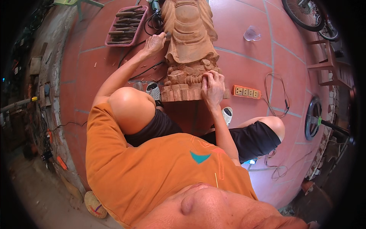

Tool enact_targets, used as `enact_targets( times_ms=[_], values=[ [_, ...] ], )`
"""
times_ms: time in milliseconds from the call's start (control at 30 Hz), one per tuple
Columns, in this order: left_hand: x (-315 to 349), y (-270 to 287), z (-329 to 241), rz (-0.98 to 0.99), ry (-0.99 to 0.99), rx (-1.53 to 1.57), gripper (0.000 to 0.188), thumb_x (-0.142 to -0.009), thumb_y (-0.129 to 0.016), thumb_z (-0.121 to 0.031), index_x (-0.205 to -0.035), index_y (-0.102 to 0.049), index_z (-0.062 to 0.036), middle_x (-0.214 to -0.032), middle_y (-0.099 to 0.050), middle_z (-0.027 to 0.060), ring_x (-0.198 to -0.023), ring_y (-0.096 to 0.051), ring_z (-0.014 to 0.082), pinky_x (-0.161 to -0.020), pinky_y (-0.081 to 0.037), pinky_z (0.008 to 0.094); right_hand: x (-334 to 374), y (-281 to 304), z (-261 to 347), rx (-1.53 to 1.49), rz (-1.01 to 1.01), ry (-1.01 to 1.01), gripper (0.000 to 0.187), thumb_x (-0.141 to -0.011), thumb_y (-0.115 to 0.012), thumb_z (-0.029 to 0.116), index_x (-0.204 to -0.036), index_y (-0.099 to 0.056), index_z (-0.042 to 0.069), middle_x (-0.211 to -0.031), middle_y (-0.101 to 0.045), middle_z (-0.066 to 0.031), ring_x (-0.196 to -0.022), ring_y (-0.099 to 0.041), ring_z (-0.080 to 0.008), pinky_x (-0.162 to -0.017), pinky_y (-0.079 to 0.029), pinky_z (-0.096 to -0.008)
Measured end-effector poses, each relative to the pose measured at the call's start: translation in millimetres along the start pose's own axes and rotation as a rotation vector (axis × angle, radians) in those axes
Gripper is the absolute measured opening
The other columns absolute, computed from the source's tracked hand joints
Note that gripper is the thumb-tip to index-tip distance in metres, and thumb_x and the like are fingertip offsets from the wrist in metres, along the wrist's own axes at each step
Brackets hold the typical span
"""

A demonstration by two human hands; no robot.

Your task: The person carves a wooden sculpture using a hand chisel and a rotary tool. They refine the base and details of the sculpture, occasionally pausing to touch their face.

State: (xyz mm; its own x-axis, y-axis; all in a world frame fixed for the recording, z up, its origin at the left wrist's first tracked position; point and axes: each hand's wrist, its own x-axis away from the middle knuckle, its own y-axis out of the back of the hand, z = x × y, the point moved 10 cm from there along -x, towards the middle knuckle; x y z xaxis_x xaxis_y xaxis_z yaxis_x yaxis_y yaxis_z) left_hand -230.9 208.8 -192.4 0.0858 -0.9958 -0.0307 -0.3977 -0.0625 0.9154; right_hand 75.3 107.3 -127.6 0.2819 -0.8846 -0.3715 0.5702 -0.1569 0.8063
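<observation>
A carved wooden statue (188, 45) of a robed, round-bellied figure lies lengthwise in front of me, its rough base (183, 93) toward my legs. At its left side my left hand (154, 44) is closed, fingertips against the edge of the robe. A small greyish bit shows at those fingertips, too small to name. Bent fingers of my right hand (213, 86) grip the carved ridge on the right of the base. Both palms are hidden.
A pink tray (108, 36) of wooden-handled carving tools (127, 24) and a corded power tool (155, 5) lie beyond my left hand. To the right are an orange power strip (246, 92), a clear cup (251, 33) and a bicycle wheel (305, 17). Wood chips dot the red tiles.
</observation>
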Motion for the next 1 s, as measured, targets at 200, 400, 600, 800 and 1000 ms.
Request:
enact_targets(
  times_ms=[200, 400, 600, 800, 1000],
  values=[
    [-17, 2, -6, -0.092, -0.029, -0.008, 0.020, -0.097, -0.049, -0.018, -0.108, -0.059, -0.0033, -0.079, -0.066, 0.0294, -0.079, -0.066, 0.0489, -0.068, -0.052, 0.0591, 0, -1, 0, 0.001, 0.006, -0.002, 0.007, -0.087, -0.065, 0.015, -0.093, -0.065, 0.012, -0.105, -0.061, -0.0013, -0.102, -0.057, -0.0247, -0.081, -0.050, -0.0414],
    [7, -20, 4, 0.002, -0.080, -0.063, 0.023, -0.097, -0.053, -0.020, -0.114, -0.059, -0.0058, -0.077, -0.066, 0.0280, -0.075, -0.066, 0.0466, -0.066, -0.052, 0.0566, 0, -3, 0, 0.009, 0.013, 0.000, 0.007, -0.086, -0.066, 0.016, -0.093, -0.065, 0.012, -0.105, -0.061, -0.0013, -0.101, -0.057, -0.0245, -0.080, -0.050, -0.0412],
    [-6, 0, 16, 0.039, 0.045, 0.112, 0.029, -0.094, -0.053, -0.023, -0.113, -0.065, -0.0056, -0.096, -0.069, 0.0258, -0.093, -0.066, 0.0439, -0.081, -0.052, 0.0544, 0, 1, 2, 0.005, 0.004, -0.008, 0.007, -0.087, -0.065, 0.015, -0.093, -0.065, 0.012, -0.105, -0.061, -0.0016, -0.101, -0.057, -0.0249, -0.081, -0.049, -0.0414],
    [5, -18, 12, 0.087, 0.144, 0.127, 0.028, -0.095, -0.052, -0.024, -0.110, -0.063, -0.0032, -0.100, -0.067, 0.0278, -0.098, -0.062, 0.0496, -0.085, -0.048, 0.0586, -1, 1, 3, -0.007, 0.001, 0.007, 0.007, -0.087, -0.065, 0.015, -0.093, -0.065, 0.012, -0.105, -0.061, -0.0020, -0.102, -0.057, -0.0253, -0.081, -0.049, -0.0414],
    [16, -20, 17, 0.461, 0.296, 0.552, 0.026, -0.094, -0.053, -0.021, -0.107, -0.067, -0.0037, -0.065, -0.060, 0.0034, -0.049, -0.057, 0.0105, -0.040, -0.043, 0.0273, 0, 0, 0, 0.007, 0.001, -0.001, 0.007, -0.087, -0.065, 0.015, -0.093, -0.065, 0.011, -0.104, -0.061, -0.0016, -0.102, -0.056, -0.0250, -0.081, -0.049, -0.0412]
  ],
)
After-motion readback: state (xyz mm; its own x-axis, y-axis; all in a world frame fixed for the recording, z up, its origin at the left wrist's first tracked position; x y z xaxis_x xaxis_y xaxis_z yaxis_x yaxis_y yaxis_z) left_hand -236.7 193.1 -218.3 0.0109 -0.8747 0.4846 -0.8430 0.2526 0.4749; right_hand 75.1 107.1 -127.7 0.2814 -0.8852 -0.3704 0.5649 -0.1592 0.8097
